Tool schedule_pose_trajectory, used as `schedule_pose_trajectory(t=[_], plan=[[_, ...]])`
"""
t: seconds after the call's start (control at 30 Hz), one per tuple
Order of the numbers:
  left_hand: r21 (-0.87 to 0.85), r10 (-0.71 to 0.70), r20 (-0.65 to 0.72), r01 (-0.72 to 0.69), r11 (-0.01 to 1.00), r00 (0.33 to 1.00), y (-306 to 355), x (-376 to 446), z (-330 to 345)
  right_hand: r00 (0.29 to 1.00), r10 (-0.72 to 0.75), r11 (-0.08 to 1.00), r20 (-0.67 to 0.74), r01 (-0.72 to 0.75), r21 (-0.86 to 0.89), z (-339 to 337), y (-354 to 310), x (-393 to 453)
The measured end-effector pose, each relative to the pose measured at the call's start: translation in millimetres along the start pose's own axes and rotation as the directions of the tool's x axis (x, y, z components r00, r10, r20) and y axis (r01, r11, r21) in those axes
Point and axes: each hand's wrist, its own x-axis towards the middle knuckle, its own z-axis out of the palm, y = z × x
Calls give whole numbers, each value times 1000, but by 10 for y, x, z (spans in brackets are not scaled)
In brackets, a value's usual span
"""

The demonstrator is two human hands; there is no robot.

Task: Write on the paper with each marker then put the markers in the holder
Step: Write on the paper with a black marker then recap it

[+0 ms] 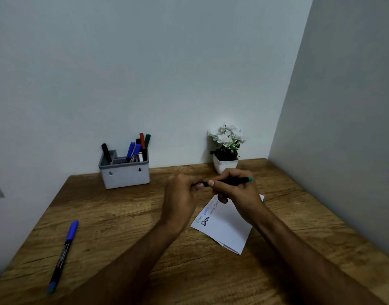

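Both hands meet above the wooden desk and hold one black marker (233, 181) with a teal end cap. My right hand (237, 190) grips its barrel. My left hand (181, 192) closes round its left end, which is hidden in the fingers. Under my right hand lies the white paper (226, 227), with blue and black handwriting near its top left. A blue-capped marker (62, 254) lies loose on the desk at the near left. The grey holder (125, 175) stands by the back wall with several markers upright in it.
A small white pot with white flowers (225, 150) stands at the back, just behind my right hand. A wall runs close along the desk's right side (343, 150). The wooden desk's left edge (46, 208) slants toward me.
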Motion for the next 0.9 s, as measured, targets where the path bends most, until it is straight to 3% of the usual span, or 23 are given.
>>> schedule_pose_trajectory(t=[0.1, 0.2, 0.4, 0.57, 0.63, 0.73, 0.9], plan=[[-3, -1, -77, 0, 1000, 997, 43, 14, -12, 1000, -6, 1000, 6, 6, 22, 63, -2, 7], [5, 18, -59, -18, 1000, 998, 28, 12, -109, 999, 17, 1000, 47, -17, 4, 99, -15, 25], [175, 69, -61, -58, 983, 996, -156, 114, -447, 993, 52, 996, 105, -44, -82, 83, -111, 143], [296, 106, -3, -100, 950, 994, -309, 161, -676, 972, 21, 868, 233, 98, -486, 351, -56, 287], [255, 95, -41, -82, 963, 995, -339, 173, -770, 961, 33, 814, 275, 134, -566, 468, -28, 336], [104, -47, -103, 58, 993, 994, -372, 206, -925, 941, 69, 743, 332, 173, -646, 652, 0, 375], [-154, -215, -160, 191, 969, 963, -407, 231, -1194, 948, 96, 719, 304, 145, -680, 1085, 2, 418]])
